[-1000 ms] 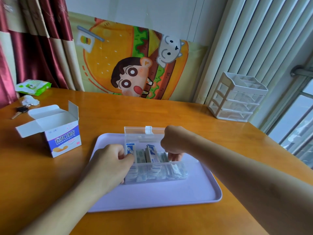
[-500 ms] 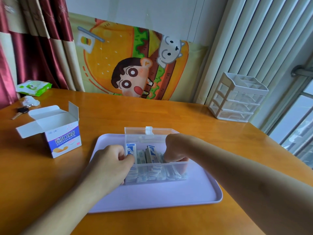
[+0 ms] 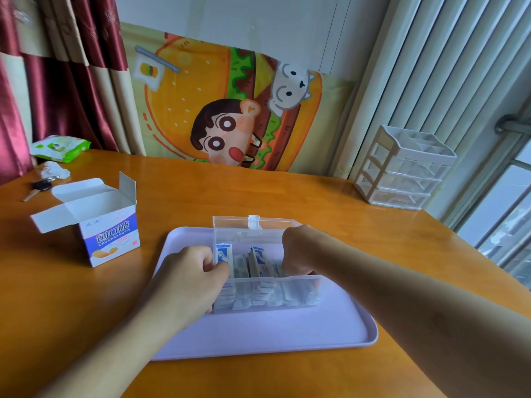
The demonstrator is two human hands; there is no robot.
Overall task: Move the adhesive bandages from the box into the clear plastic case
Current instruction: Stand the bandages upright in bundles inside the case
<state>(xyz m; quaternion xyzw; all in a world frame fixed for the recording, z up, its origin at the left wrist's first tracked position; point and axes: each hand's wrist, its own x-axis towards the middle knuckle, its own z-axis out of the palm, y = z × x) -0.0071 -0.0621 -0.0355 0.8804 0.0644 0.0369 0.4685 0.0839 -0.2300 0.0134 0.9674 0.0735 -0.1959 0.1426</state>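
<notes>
The clear plastic case (image 3: 267, 300) stands open on a lilac tray (image 3: 287, 331), its lid tilted back. Several wrapped adhesive bandages (image 3: 255, 262) stand on edge inside it. My left hand (image 3: 192, 277) is at the case's left end, its thumb and fingers pinching a white-and-blue bandage (image 3: 223, 254). My right hand (image 3: 298, 251) reaches down into the case's right end with curled fingers among the bandages; its fingertips are hidden. The bandage box (image 3: 97, 222), white and blue with open flaps, stands on the table to the left of the tray.
The wooden table (image 3: 258, 191) holds a white drawer organiser (image 3: 408, 168) at the back right, and a green wipes pack (image 3: 60, 145), crumpled tissue and keys (image 3: 40, 186) at the back left. A cartoon cloth hangs behind, with curtains on both sides.
My right hand has lowered from above the case down into its right end. My left hand has stayed at the left end holding the bandage.
</notes>
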